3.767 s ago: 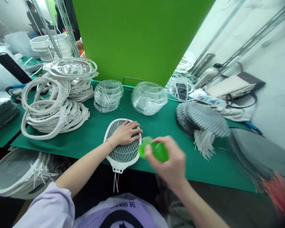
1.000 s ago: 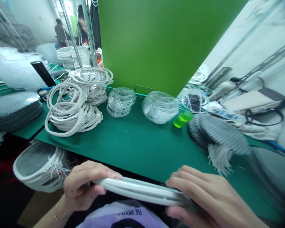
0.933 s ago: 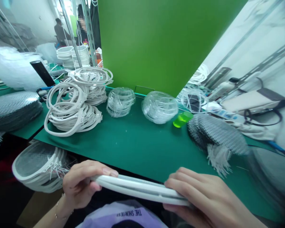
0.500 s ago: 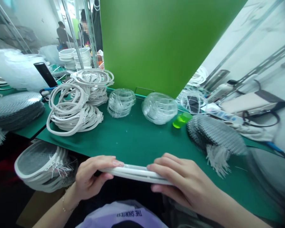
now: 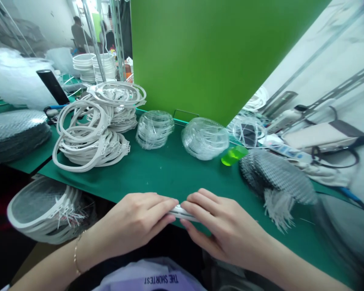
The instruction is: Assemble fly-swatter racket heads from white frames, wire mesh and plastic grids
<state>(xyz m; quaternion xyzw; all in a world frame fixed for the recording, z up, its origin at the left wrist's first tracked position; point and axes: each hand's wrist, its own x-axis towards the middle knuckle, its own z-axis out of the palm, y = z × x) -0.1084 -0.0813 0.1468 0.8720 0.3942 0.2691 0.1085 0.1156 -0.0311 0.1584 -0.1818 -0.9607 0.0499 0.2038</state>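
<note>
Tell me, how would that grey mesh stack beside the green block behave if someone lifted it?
The grey mesh stack would probably slide apart, since its sheets lie askew over one another. Each sheet is likely light for its size, being thin mesh. The white strands look floppy, as they droop in a loose bunch.

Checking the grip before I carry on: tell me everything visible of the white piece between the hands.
The white piece looks like plastic, with what seems a darker lengthwise line along its side. Only a short stretch shows, edge-on, slanting slightly down to the right, near the front edge of the green tabletop. The left hand and right hand pinch it, fingers above and thumbs below, hiding the rest.
</note>
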